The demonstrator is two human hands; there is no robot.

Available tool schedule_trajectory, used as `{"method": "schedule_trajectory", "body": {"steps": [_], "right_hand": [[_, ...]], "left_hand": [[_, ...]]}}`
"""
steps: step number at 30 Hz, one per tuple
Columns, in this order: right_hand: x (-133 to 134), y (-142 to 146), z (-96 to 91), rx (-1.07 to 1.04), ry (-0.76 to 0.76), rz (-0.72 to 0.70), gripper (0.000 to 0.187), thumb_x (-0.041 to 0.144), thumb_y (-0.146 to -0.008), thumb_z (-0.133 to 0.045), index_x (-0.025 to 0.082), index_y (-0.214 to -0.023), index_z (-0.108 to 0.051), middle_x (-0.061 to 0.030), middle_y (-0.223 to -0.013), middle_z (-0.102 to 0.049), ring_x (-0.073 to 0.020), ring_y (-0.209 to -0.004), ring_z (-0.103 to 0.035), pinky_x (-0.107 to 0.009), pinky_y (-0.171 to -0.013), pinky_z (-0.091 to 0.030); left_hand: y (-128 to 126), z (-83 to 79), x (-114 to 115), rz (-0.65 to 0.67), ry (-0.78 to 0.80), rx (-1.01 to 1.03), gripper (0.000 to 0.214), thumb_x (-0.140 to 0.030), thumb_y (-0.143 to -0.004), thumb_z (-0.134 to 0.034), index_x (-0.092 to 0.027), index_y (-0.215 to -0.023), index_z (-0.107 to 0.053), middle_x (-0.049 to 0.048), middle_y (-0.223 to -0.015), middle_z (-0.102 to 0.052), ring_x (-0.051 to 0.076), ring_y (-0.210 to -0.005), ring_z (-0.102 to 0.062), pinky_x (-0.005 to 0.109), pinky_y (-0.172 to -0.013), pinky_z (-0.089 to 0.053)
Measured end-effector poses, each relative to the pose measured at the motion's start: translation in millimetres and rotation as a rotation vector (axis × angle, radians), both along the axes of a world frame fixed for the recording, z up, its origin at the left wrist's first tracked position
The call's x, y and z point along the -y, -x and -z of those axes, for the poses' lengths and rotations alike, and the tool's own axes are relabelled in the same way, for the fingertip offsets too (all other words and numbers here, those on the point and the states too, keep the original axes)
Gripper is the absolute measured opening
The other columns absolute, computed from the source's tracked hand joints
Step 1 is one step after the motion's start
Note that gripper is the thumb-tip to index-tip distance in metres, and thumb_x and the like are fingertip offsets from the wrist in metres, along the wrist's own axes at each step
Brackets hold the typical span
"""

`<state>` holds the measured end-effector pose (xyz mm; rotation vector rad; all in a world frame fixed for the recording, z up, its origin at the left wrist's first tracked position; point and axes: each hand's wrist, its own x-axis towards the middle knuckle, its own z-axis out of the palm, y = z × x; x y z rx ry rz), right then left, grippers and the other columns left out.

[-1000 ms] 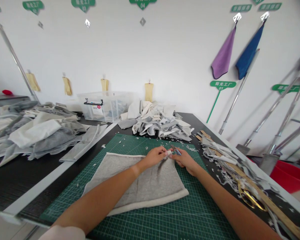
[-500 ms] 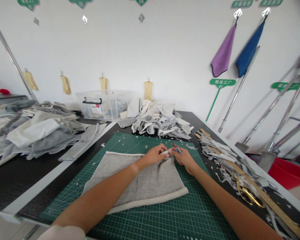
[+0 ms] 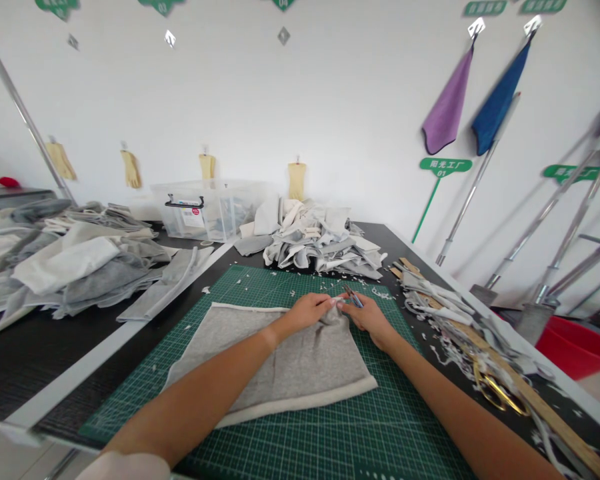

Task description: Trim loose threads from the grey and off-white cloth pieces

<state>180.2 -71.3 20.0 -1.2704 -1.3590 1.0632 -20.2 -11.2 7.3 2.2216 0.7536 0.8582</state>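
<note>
On the green cutting mat (image 3: pixel 380 427), a grey knit fabric panel (image 3: pixel 275 360) lies flat, with a pale band along its near edge and a narrower band along its far edge. The panel appears light, soft and limp; it is likely to drape and bunch, so the bands or a raised fold offer the surest hold. The left hand (image 3: pixel 307 312) pinches a small fold at the panel's far edge. The right hand (image 3: pixel 369 320) sits just beside it, its fingers closed around small blue-handled snips (image 3: pixel 354 299), their blades too small to read. The mat extends past the panel on both sides. Beyond the mat's far edge lies a heap of grey fabric pieces (image 3: pixel 320 245); beyond its right edge lie fabric offcuts (image 3: pixel 440 300), a wooden ruler (image 3: pixel 525 380) and brass-handled scissors (image 3: pixel 497 393)
</note>
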Motion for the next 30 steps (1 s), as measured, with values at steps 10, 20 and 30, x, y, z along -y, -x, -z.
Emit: {"method": "schedule_trajectory", "body": {"steps": [10,20,30], "right_hand": [[-1,-1,2.8,-0.015,0.026,0.016,0.045,0.054,-0.072,-0.078,0.017,-0.095,-0.066,0.0113,-0.045,-0.034,-0.0057,-0.039,-0.022,-0.021,-0.037,-0.014],[-2,-3,4.8,-0.065,0.035,-0.011,0.044,0.058,-0.075,-0.074,0.019,-0.085,-0.058,0.0118,-0.047,-0.03,-0.005,-0.039,-0.02,-0.021,-0.037,-0.011],[-1,-3,4.5,-0.023,0.02,-0.026,0.042,0.055,-0.075,-0.074,0.017,-0.09,-0.064,0.0112,-0.045,-0.032,-0.0053,-0.039,-0.022,-0.02,-0.037,-0.014]], "left_hand": [[-2,-0.4,6,-0.028,0.025,-0.003,0.037,-0.052,-0.094,-0.052,-0.017,-0.092,-0.065,-0.0015,-0.075,-0.06,0.012,-0.069,-0.052,0.022,-0.067,-0.042],[0,-10.6,16,-0.091,-0.082,0.068,0.04,-0.05,-0.1,-0.042,-0.018,-0.09,-0.065,0.0001,-0.077,-0.06,0.014,-0.075,-0.055,0.024,-0.074,-0.044],[-1,-7.1,15,-0.129,-0.068,0.065,0.031,-0.046,-0.098,-0.048,-0.021,-0.108,-0.064,-0.0035,-0.069,-0.056,0.012,-0.063,-0.049,0.024,-0.064,-0.04]]}}
